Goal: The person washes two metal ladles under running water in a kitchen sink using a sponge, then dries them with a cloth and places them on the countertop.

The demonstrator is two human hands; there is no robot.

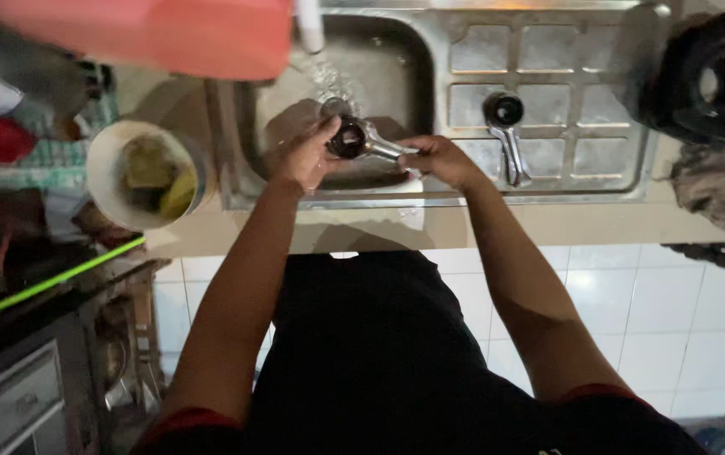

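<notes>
Strainer [351, 137], small and metal with a dark bowl, sits above the sink [379, 76] at upper centre of the frame, under water running from the tap [309, 25]. Left hand [305, 156] is curled round its bowl; right hand [438, 158] is clamped on the handle. Rinsing looks under way, not finished. Whether residue remains is hard to make out. A red blurred object [152, 34] at upper left is cut off.

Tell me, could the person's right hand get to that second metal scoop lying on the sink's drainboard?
Probably yes. The right hand holds the handle of the scoop being rinsed, but the other scoop lies just beside it on the drainboard, nothing between; it would need to let go first.
</notes>
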